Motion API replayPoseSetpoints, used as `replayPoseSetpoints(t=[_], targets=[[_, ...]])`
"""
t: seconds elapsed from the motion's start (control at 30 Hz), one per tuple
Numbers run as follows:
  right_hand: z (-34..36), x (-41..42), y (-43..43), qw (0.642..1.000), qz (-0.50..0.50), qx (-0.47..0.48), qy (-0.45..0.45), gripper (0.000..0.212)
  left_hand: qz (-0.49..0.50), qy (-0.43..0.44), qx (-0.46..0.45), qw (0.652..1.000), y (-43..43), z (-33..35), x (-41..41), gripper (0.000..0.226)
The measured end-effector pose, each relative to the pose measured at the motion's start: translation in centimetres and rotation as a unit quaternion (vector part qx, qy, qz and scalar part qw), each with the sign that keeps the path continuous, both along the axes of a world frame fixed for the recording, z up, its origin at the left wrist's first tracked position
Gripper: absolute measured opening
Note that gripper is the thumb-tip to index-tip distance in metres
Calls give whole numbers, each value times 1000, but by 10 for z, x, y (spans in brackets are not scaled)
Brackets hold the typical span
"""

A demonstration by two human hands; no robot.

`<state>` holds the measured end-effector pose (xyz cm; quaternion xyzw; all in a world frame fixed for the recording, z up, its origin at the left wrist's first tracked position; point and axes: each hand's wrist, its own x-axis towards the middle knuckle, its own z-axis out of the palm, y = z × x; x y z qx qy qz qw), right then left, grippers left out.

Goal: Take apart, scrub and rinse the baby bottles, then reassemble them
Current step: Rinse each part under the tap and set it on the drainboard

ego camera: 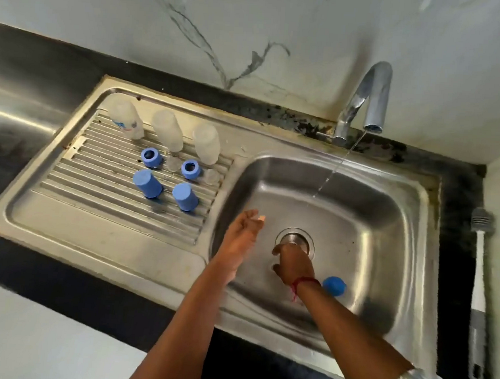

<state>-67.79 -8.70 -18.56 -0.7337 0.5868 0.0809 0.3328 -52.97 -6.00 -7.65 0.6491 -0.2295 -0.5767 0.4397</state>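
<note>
mostly washed, nothing reassembled yet
bottles (167, 130), rings (149, 155) and caps (148, 183) drain apart; last cap (334, 285) waits in the sink (390, 199); left grip (246, 224) spread, right grip (292, 263) unclear.

1. A thin stream of water is running from the curved chrome tap (367, 97) into the stainless steel sink basin (375, 198).
2. The left hand (244, 227) is hovering flat over the basin. The right hand (292, 263) is curling at the round metal drain (308, 240), beside a blue plastic cap (334, 285).
3. Three clear plastic bottle bodies (167, 130) are standing upside down on the ribbed steel drainboard (94, 196).
</note>
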Motion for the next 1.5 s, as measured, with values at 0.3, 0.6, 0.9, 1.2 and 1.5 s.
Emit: replayPoseSetpoints(t=[0.3, 0.6, 0.9, 1.2, 1.5], targets=[[-29, 0, 7, 997, 71, -23, 33, 27, 17, 16, 36, 999, -16, -20, -8, 32], [-1, -16, -36, 886, -376, 62, -265, 11, 53, 91, 86, 991, -32, -22, -10, 28], [42, -56, -87, 682, -496, 119, -524, 31, 67, 112, 59, 990, -75, -20, -22, 26], [50, -46, -112, 771, -415, 44, -482, 37, 116, 128, 74, 982, -105, -28, -41, 26], [52, -35, -125, 862, -368, -132, -323, 45, 84, 74, 77, 991, -111, -33, -43, 28]])
